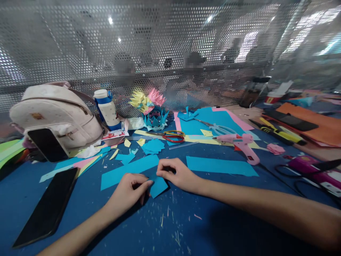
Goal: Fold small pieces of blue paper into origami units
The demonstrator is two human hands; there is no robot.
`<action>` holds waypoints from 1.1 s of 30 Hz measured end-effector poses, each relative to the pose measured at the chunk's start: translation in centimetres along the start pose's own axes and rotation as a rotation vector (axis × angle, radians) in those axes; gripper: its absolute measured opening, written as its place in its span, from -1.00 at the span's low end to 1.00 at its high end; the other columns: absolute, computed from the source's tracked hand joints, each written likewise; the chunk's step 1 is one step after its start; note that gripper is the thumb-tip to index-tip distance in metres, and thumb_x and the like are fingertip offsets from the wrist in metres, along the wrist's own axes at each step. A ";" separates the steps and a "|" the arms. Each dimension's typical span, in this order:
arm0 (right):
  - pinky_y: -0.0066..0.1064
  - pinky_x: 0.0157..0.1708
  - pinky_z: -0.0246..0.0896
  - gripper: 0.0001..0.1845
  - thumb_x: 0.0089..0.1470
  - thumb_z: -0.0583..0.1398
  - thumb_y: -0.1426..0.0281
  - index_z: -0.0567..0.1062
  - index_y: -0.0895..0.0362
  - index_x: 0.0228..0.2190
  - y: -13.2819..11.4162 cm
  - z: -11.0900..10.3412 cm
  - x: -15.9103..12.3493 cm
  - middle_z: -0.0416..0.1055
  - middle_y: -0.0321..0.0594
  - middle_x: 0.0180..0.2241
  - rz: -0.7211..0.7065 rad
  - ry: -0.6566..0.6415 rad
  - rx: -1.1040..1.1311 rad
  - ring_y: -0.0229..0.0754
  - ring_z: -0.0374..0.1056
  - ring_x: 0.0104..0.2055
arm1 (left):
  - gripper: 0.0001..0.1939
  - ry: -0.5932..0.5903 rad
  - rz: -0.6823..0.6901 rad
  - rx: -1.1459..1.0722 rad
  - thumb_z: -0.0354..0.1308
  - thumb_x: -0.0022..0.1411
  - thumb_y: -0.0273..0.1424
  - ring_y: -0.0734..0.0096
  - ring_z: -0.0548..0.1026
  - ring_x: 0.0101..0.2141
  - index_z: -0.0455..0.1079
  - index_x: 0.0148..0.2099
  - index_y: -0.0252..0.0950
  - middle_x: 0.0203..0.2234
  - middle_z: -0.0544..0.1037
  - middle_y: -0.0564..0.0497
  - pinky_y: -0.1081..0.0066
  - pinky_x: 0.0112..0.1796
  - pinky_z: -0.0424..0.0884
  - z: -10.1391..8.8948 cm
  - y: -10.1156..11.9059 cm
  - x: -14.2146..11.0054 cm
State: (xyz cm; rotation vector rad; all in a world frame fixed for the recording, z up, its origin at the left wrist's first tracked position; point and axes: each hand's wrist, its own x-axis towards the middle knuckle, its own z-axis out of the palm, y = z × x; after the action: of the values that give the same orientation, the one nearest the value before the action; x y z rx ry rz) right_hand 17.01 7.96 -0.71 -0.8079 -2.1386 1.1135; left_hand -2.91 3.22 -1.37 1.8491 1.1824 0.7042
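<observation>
A small blue piece of paper (158,189) is held up between both hands, over the near middle of the table. My left hand (130,190) pinches its left edge between thumb and fingers. With fingertips closed on its upper right edge, my right hand (176,174) grips the same piece. Just behind the hands lies a long blue paper strip (119,174), and another blue strip (221,166) is to the right. Farther back sits a pile of small blue paper pieces (153,146).
Around the hands are scissors (173,136), a pink glue gun (246,144), light-blue scissors (221,128), and folded paper flowers (154,117). A black phone (48,209), a backpack (55,115) and a bottle (108,110) are at left. A perforated metal panel (160,42) rises behind.
</observation>
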 end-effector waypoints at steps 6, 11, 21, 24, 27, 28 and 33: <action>-0.52 -0.51 0.00 -0.88 0.09 0.22 0.38 0.44 0.19 -0.42 0.0 0.1 0.1 0.34 -0.34 -0.49 0.014 0.009 0.028 -0.37 0.12 -0.52 | -0.51 0.004 -0.026 -0.010 -0.02 0.32 -0.26 0.45 0.37 -0.65 0.39 -0.61 -0.32 -0.78 0.39 0.05 0.48 -0.50 0.27 0.0 0.0 0.0; -0.51 -0.54 -0.04 -0.79 0.06 0.23 0.37 0.38 0.19 -0.54 0.3 0.2 0.1 0.27 -0.36 -0.56 0.047 0.023 0.047 -0.36 0.08 -0.53 | -0.53 0.025 -0.033 -0.054 0.00 0.30 -0.26 0.48 0.37 -0.62 0.33 -0.63 -0.32 -0.72 0.40 0.05 0.48 -0.50 0.24 0.1 -0.1 0.0; -0.48 -0.48 0.01 -0.73 0.18 0.10 0.37 0.30 0.16 -0.54 0.1 0.1 -0.2 0.26 -0.35 -0.57 0.002 -0.032 0.093 -0.33 0.13 -0.51 | -0.77 0.173 -0.162 -0.380 0.30 -0.01 -0.36 0.56 0.32 -0.66 0.31 -0.37 -0.31 -0.68 0.33 0.19 0.54 -0.57 0.21 0.4 -0.4 0.7; -0.48 -0.48 0.02 -0.71 0.19 0.09 0.37 0.28 0.16 -0.56 0.0 0.0 -0.2 0.27 -0.35 -0.58 -0.019 -0.048 0.081 -0.33 0.15 -0.52 | -0.76 0.176 -0.163 -0.420 0.33 -0.04 -0.38 0.59 0.29 -0.67 0.30 -0.41 -0.32 -0.70 0.32 0.18 0.55 -0.58 0.21 0.3 -0.1 0.7; -0.50 -0.49 0.04 -0.73 0.18 0.12 0.33 0.32 0.16 -0.52 0.0 0.1 -0.1 0.27 -0.36 -0.56 -0.019 -0.013 0.068 -0.34 0.17 -0.52 | -0.77 0.213 -0.160 -0.441 0.32 -0.02 -0.36 0.62 0.27 -0.68 0.31 -0.41 -0.32 -0.69 0.31 0.19 0.57 -0.60 0.19 0.2 -0.1 0.6; -0.51 -0.50 0.04 -0.76 0.17 0.14 0.31 0.33 0.15 -0.49 0.0 0.2 0.0 0.27 -0.36 -0.56 -0.008 -0.015 0.073 -0.34 0.19 -0.52 | -0.77 0.236 -0.167 -0.449 0.31 -0.01 -0.35 0.63 0.26 -0.69 0.31 -0.40 -0.31 -0.69 0.30 0.19 0.59 -0.62 0.17 0.1 -0.1 0.6; -0.52 -0.51 0.16 -0.70 0.11 0.20 0.24 0.29 0.15 -0.52 -0.1 0.4 0.2 0.32 -0.36 -0.61 0.106 -0.082 0.134 -0.32 0.30 -0.56 | -0.76 0.310 -0.208 -0.473 0.29 0.03 -0.30 0.63 0.24 -0.72 0.29 -0.37 -0.29 -0.69 0.28 0.21 0.61 -0.70 0.13 -0.1 -0.2 0.4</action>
State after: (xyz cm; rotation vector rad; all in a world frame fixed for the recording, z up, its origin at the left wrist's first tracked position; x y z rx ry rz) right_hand 16.58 7.84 -0.82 -0.8344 -2.0817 1.3500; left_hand -2.94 3.67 -1.51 1.2360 1.2483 1.0712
